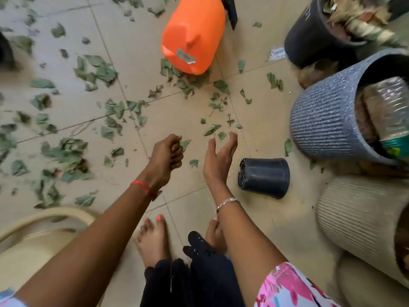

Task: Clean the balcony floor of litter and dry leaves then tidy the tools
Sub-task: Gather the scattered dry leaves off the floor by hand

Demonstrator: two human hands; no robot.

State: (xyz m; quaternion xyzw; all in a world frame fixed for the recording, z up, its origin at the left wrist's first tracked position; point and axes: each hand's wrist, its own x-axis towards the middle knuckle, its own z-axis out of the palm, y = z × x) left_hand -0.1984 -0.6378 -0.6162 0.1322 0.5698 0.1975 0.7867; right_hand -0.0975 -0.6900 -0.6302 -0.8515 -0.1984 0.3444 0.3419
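Dry green leaves (212,129) litter the beige tiled floor (276,218), the nearest just beyond our fingertips. Our right hand (218,160) is spread open and nearer them. Our left hand (166,156) is curled into a fist, nothing showing in it. A small black plastic pot (264,177) lies on its side just right of us, and an orange plastic jug (192,34) lies farther ahead.

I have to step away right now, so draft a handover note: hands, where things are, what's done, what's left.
Left hand: fingers curled, nothing visible in it. Right hand: open, empty.
Dry leaves scattered over the floor; paper scrap beside the tall black pot; small black pot and orange jug lie on their sides.
Done: nothing evident.
Left: gather leaves and litter, tidy up.
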